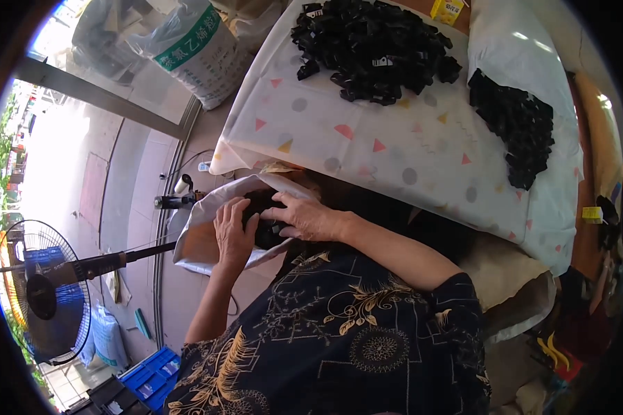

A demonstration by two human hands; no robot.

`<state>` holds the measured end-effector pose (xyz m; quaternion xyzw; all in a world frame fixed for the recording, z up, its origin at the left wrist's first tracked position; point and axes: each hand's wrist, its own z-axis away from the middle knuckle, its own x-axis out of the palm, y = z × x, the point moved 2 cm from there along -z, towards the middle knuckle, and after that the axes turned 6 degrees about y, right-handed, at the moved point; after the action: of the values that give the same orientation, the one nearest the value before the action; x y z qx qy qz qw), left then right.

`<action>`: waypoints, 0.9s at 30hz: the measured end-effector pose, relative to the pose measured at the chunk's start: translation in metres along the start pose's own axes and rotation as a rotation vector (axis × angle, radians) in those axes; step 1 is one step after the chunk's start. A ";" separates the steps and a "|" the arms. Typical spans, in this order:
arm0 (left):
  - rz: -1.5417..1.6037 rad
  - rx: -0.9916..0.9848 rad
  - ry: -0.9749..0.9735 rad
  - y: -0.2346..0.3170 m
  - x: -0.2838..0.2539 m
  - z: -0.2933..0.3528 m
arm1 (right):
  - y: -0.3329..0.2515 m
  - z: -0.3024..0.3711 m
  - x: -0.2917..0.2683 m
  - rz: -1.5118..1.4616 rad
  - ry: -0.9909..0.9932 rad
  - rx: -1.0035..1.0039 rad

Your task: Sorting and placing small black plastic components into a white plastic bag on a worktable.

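Note:
Both of my hands are at the mouth of a white sack (pixel 199 246) with a brown inside, which stands below the table's near left corner. My left hand (pixel 234 232) is open, its bent fingers apart over the dark contents. From the right, my right hand (pixel 303 216) reaches in with curled fingers against small black pieces (pixel 268 237). What its fingertips hold, if anything, is hidden. On the patterned tablecloth (pixel 401 135) lies a large heap of small black plastic pieces (pixel 377 48). A smaller spread of black pieces (pixel 516 128) lies to its right.
A standing fan (pixel 45 294) is at the left, its pole running toward the sack. A full white bag with a green band (pixel 197 59) stands beyond the table's left side. Blue crates (pixel 151 373) are at the lower left. A yellow packet (pixel 447 10) sits at the table's far edge.

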<state>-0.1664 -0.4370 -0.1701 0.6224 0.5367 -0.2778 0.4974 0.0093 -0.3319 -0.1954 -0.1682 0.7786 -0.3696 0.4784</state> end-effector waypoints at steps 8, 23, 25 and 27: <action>0.343 0.381 0.264 0.073 0.022 -0.189 | -0.019 0.040 -0.064 -0.179 0.440 0.249; 0.117 0.603 0.105 0.168 0.083 -0.219 | 0.014 0.177 -0.213 0.190 1.216 0.623; 0.117 0.611 0.078 0.171 0.080 -0.218 | 0.015 0.187 -0.248 0.697 1.148 0.605; 0.173 0.641 0.045 0.184 0.068 -0.209 | 0.029 0.196 -0.274 0.750 1.131 0.635</action>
<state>-0.0133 -0.2055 -0.0969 0.7964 0.3781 -0.3754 0.2861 0.3159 -0.2249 -0.0996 0.4704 0.7667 -0.4187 0.1246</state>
